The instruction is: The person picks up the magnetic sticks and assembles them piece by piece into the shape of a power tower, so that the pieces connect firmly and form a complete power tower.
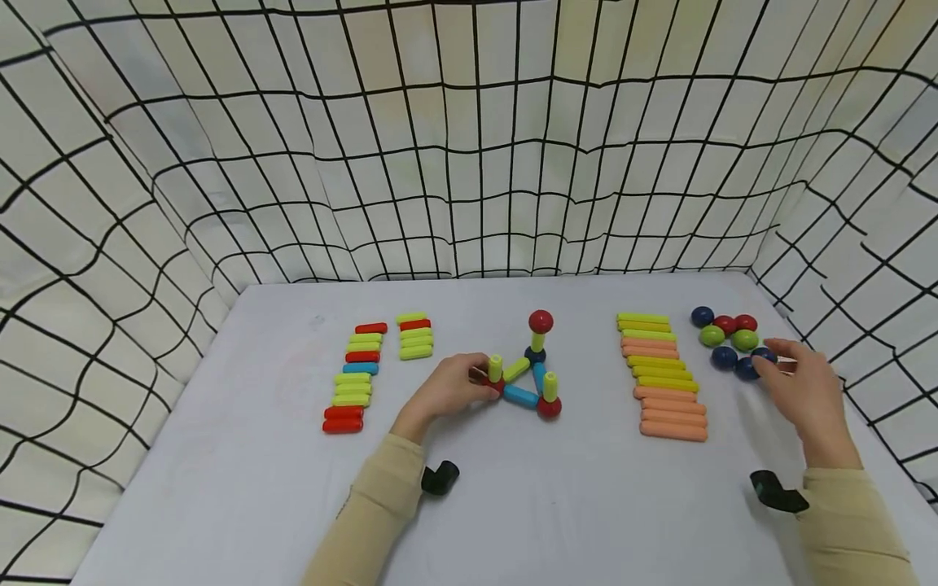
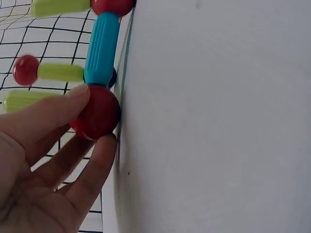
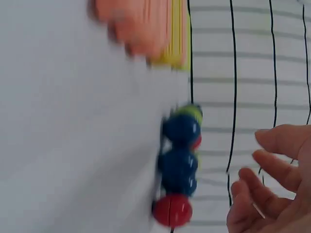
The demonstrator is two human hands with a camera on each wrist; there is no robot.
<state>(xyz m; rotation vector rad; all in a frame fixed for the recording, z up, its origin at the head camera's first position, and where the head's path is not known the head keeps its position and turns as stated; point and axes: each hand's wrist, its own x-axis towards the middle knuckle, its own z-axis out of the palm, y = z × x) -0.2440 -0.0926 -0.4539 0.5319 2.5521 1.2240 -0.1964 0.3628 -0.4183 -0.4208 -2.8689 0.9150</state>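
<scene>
l hand (image 1: 450,387) pinching red ball (image 2: 99,112) at left corner of the triangle build (image 1: 521,396), mid table (image 1: 557,505). r hand (image 1: 802,395) loosely spread, just beside ball cluster (image 1: 724,358), rt of the peach rods (image 1: 672,420)

Left hand (image 1: 453,384) in a pinch, right hand (image 1: 806,393) loosely curved, the two well apart.

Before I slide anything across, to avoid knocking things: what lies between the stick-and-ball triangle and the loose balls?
The head view shows a column of yellow and orange sticks between the triangle and the loose balls.
</scene>
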